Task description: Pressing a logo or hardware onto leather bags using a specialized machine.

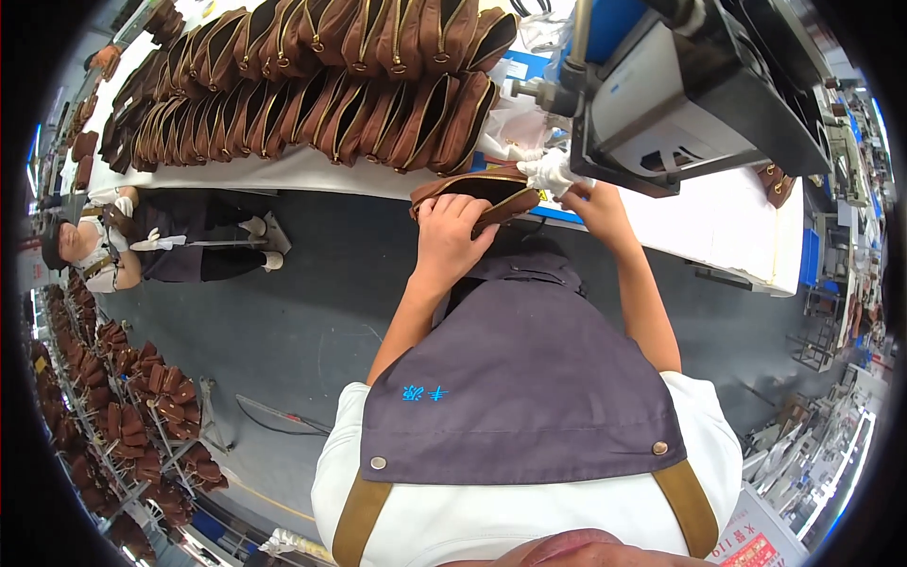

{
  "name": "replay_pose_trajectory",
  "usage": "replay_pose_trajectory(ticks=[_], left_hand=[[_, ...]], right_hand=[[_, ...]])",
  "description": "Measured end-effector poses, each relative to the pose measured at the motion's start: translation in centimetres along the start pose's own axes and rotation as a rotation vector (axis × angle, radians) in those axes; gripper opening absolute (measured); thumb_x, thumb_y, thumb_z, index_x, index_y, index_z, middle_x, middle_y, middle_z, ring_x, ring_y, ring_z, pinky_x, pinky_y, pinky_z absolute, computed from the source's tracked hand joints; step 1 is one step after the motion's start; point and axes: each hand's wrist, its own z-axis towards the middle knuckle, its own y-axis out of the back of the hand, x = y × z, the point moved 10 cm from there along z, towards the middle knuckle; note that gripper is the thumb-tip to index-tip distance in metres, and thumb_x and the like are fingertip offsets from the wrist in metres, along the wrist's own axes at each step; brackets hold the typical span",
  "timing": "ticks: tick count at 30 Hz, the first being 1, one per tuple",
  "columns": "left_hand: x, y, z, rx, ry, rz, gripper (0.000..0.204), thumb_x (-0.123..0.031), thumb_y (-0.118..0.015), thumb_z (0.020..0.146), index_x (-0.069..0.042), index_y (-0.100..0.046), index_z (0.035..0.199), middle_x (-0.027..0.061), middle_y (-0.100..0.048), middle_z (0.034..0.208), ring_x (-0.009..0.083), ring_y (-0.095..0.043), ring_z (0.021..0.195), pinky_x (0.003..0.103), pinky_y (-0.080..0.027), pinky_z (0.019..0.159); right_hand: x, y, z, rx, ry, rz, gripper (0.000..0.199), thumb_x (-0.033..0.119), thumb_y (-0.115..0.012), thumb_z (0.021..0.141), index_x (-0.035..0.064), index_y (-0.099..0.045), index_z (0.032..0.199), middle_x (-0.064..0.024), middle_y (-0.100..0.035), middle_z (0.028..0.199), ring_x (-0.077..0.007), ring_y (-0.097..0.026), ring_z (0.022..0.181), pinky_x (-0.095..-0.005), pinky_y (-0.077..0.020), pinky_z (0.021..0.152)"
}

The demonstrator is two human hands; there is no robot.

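Observation:
A brown bag (427, 192) with a gold zipper lies at the table's front edge, its mouth open and showing a dark inside. My left hand (452, 236) grips its near left side, fingers over the rim. Beside the bag's right end is my right hand (605, 219), fingers curled in a pinch; what they hold is too small to make out. Just above those fingers, a white-wrapped part (551, 173) of the machine (642, 113) reaches down over the bag's right end.
Two rows of similar brown bags (321, 113), zippers open, stand on the white table (368, 177) at the far left. Another person (123, 236) stands at the left. Racks hung with brown pieces (142, 406) fill the lower left. A blue bin (810, 257) is at the right.

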Motion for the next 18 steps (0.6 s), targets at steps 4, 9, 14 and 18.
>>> replay_pose_trajectory(ticks=[4,9,14,18], left_hand=[[-1.0,0.1,0.5,-0.011,-0.005,0.024,0.03,-0.033,-0.075,0.075,-0.007,-0.064,0.088,0.0043,-0.063,0.086,0.0238,-0.059,0.086,0.038,-0.039,0.081],[-2.2,-0.7,1.4,-0.158,0.055,0.016,0.03,-0.034,-0.073,0.079,-0.006,-0.063,0.083,0.0044,-0.065,0.075,0.0242,-0.061,0.069,0.036,-0.042,0.07],[-1.6,-3.0,2.3,-0.089,0.148,-0.035,0.02,-0.023,-0.071,0.08,-0.008,-0.059,0.079,0.0038,-0.065,0.072,0.0229,-0.06,0.061,0.036,-0.04,0.062],[-1.8,-3.7,2.4,-0.085,0.13,-0.053,0.018,-0.022,-0.07,0.079,-0.009,-0.059,0.087,0.0061,-0.067,0.074,0.026,-0.064,0.066,0.038,-0.044,0.06]], right_hand=[[1.4,-0.6,1.4,-0.086,0.071,0.024,0.032,0.024,-0.067,0.084,0.0047,-0.067,0.11,-0.0131,-0.07,0.096,-0.022,-0.067,0.085,-0.0308,-0.0505,0.076],[4.5,-0.5,1.0,-0.179,0.294,0.032,0.029,0.018,-0.071,0.082,0.0056,-0.068,0.107,-0.0151,-0.07,0.093,-0.0257,-0.068,0.085,-0.0351,-0.0511,0.075],[5.8,-0.5,-0.2,-0.27,0.417,0.061,0.023,0.016,-0.072,0.081,0.0022,-0.069,0.098,-0.0154,-0.069,0.079,-0.0267,-0.068,0.07,-0.0342,-0.0509,0.065],[5.5,-1.0,-0.3,-0.268,0.306,-0.032,0.019,0.009,-0.069,0.079,0.0012,-0.069,0.096,-0.0146,-0.068,0.076,-0.0281,-0.067,0.067,-0.0354,-0.0498,0.061]])
